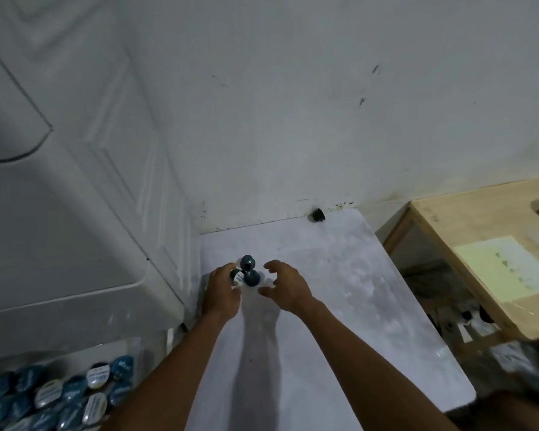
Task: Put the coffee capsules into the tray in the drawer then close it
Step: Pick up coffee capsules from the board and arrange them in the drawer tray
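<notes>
Three dark blue-green coffee capsules [249, 271] sit in a small cluster on the grey marbled countertop [339, 275]. My left hand [223, 292] curls around the left side of the cluster, and its fingers grip the capsule with the white label [237, 276]. Just right of the cluster my right hand [288, 286] hovers with its fingers spread and holds nothing. At the bottom left, the clear tray [131, 353] in the drawer holds several blue and white capsules [59, 396].
A lone dark capsule [316, 215] lies at the back of the counter by the white wall. A white panelled door stands on the left. To the right is a wooden table [467, 219] with a yellowish paper on it.
</notes>
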